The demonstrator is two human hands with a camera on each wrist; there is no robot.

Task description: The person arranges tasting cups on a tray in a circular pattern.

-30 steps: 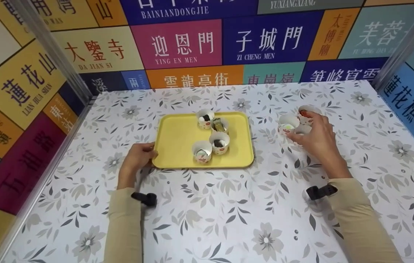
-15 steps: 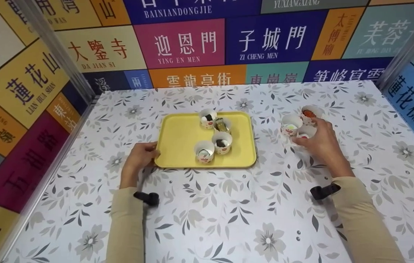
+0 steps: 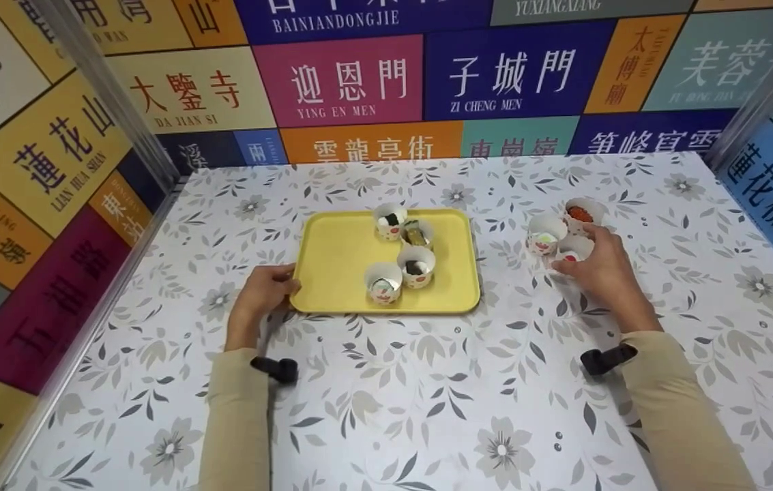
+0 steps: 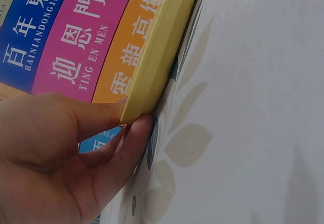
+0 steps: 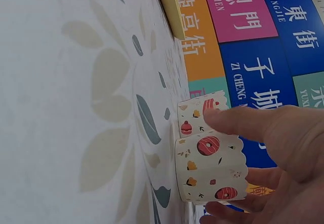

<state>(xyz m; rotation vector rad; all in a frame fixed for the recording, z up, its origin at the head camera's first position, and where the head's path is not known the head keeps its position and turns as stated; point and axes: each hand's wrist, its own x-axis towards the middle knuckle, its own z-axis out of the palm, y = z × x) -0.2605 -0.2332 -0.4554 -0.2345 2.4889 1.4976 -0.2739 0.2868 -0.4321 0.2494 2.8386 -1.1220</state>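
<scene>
My left hand (image 3: 262,294) pinches the left edge of a yellow tray (image 3: 331,262), thumb above and fingers below. Several patterned paper cups with food inside stand on the tray's right half, among them a cup with a dark filling (image 3: 417,274). Right of the tray, three more such cups stand close together. Thumb and fingers of my right hand (image 3: 606,269) grip opposite sides of the nearest one, a paper cup (image 5: 207,169) with something red inside. Beside it are a cup with pale green and white contents (image 3: 545,240) and a cup with orange-red contents (image 3: 582,217).
The table (image 3: 427,402) has a white cover printed with grey leaves and flowers. Panels with Chinese lettering (image 3: 352,78) rise at its back and sides. Each wrist wears a black camera mount (image 3: 277,369).
My right hand has shifted slightly down at the cups, showing more of the nearest cup's red contents. The left hand keeps its hold on the tray. The head view has shifted slightly.
</scene>
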